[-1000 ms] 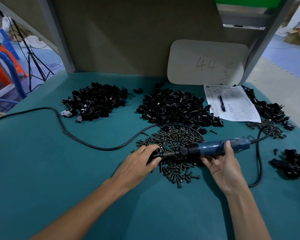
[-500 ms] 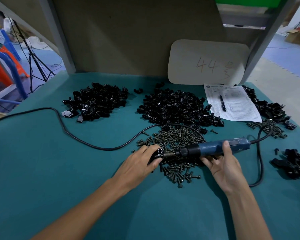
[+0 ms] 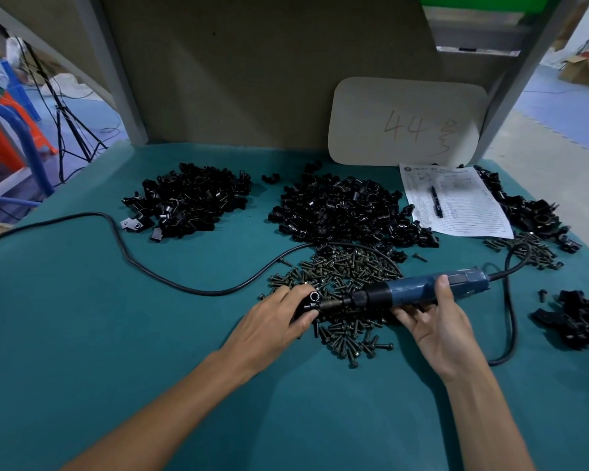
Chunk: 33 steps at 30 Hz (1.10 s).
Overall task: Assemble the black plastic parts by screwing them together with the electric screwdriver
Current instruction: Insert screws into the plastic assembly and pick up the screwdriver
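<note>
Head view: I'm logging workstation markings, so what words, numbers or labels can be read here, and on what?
"44", then a handwritten character I cannot make out: on the pale rounded board leaning at the table's back.
Printed sheet under the pen: a form with lines, print too small to read.
Electric screwdriver: no readable label.

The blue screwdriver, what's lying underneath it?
A heap of dark screws spreads on the teal table below the screwdriver. Those directly beneath its body and the right hand are hidden.
</note>
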Tool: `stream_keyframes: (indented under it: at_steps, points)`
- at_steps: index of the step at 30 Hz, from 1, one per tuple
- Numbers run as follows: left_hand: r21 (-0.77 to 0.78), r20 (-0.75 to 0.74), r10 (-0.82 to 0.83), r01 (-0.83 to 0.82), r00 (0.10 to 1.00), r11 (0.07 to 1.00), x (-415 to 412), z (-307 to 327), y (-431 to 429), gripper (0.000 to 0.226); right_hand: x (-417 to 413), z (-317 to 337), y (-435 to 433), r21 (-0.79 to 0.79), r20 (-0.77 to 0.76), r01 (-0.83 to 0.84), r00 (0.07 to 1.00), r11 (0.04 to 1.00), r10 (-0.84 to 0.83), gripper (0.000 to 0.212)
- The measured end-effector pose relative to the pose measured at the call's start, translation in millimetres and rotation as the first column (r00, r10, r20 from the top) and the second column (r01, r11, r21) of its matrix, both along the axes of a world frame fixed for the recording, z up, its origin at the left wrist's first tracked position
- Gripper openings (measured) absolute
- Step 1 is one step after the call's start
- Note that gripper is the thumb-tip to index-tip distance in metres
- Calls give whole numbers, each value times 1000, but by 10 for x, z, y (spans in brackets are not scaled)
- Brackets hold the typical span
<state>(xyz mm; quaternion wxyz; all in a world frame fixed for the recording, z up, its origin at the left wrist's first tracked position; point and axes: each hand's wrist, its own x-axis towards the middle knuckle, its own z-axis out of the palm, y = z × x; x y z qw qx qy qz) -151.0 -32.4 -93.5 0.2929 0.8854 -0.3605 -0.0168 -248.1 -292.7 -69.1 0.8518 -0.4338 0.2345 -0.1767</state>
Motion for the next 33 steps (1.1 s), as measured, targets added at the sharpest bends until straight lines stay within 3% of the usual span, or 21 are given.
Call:
stream_keyframes:
  at_steps: [33]
  points:
    - [12,34,-12,12,999,1000,-11,3,-13,41,3,-18,-4,-3,1,-10,1000,1000,10,55]
